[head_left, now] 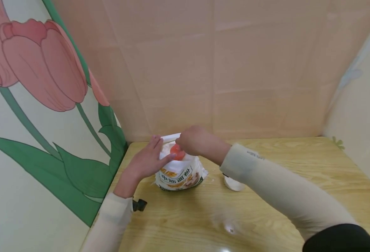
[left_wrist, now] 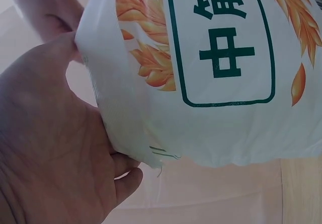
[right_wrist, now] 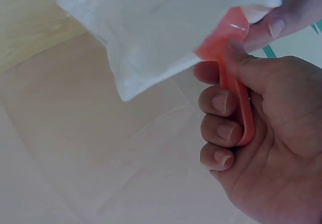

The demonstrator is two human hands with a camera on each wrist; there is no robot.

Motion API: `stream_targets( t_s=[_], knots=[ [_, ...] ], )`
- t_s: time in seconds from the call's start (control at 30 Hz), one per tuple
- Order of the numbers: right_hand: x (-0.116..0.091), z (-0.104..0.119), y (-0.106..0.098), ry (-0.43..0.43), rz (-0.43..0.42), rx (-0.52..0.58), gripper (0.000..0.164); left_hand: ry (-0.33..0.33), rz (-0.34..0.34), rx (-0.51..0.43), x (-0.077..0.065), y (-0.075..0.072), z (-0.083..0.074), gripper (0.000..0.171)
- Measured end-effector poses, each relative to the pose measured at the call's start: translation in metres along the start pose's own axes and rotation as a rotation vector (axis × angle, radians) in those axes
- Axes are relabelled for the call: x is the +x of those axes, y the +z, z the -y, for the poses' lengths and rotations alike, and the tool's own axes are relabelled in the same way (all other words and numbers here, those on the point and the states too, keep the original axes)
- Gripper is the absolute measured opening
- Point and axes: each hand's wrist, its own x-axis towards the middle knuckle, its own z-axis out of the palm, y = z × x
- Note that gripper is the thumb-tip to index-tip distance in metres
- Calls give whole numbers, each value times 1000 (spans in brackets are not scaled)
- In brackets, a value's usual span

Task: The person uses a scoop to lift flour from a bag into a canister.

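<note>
A white flour bag (head_left: 176,178) with green lettering and orange wheat ears stands with its mouth open near the back left of the table. At its left side, my left hand (head_left: 145,162) holds the rim, thumb at the front edge and fingers round the side, partly behind the plastic in the left wrist view. My right hand (head_left: 200,141) comes over the mouth from the right. Its fingers curl round the handle of an orange-red scoop (right_wrist: 236,88). The scoop's bowl (head_left: 177,152) lies in the bag's opening, close to the left thumb.
To the right of the bag, a small white round dish (head_left: 234,183) is partly covered by the right sleeve. A shiny, hazy patch (head_left: 229,225) shows on the wooden table (head_left: 162,224) in front. Walls border the table at the back and left.
</note>
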Motion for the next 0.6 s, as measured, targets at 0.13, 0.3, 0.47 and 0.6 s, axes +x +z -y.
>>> stream_targets(
  t_s=[0.13, 0.3, 0.47, 0.6],
  knots=[
    [8, 2, 10, -10, -16, 15, 17, 0, 8, -19, -1, 0, 0, 105],
    [19, 5, 20, 2, -10, 45, 16, 0, 16, -24, -4, 1, 1, 105],
    [27, 11, 25, -5, -10, 100, 17, -3, 17, -23, -4, 1, 3, 108],
    [30, 13, 26, -5, -28, 112, 19, 12, 14, -14, -4, 0, 4, 108]
  ],
)
